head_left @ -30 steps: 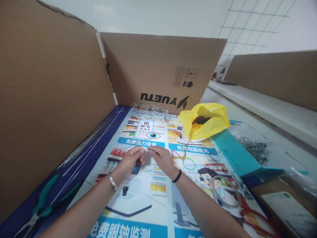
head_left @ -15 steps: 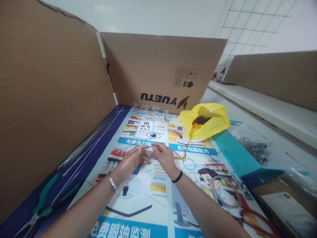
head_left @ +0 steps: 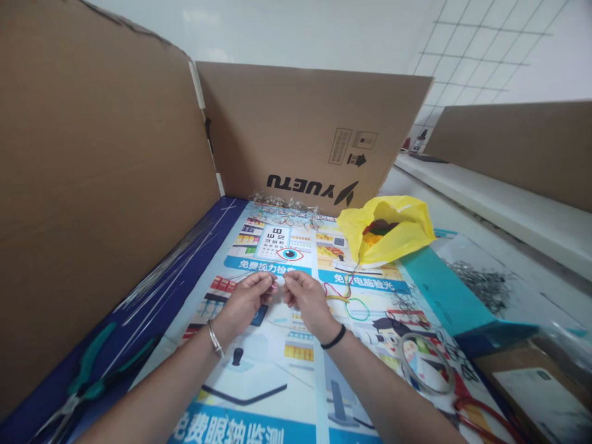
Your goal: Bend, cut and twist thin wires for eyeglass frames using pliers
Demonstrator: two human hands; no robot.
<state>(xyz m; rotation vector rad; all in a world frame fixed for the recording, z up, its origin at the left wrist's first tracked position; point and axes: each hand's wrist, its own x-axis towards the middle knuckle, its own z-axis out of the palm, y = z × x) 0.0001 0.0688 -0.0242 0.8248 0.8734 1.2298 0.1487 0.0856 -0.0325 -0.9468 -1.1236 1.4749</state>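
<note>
Pink bit (head_left: pixel 274 285), too small to identify, sits at the fingertips of your left hand (head_left: pixel 247 300), thumb and index pinched on it. Your right hand (head_left: pixel 311 302) has fingers curled just beside it; can't tell if they're closed on anything. Cardboard panel (head_left: pixel 296 123) reads YUETU, upside down; poster (head_left: pixel 263 373) reads 免费视力检查, 免费电脑验光.

Left hand (head_left: pixel 250 299) pinches tiny pink bit (head_left: pixel 274 285), right hand (head_left: pixel 309 300) just beside; poster (head_left: pixel 259 373) beneath; yellow bag (head_left: pixel 407 231) gaping beyond; pliers (head_left: pixel 92 390) far left
</note>
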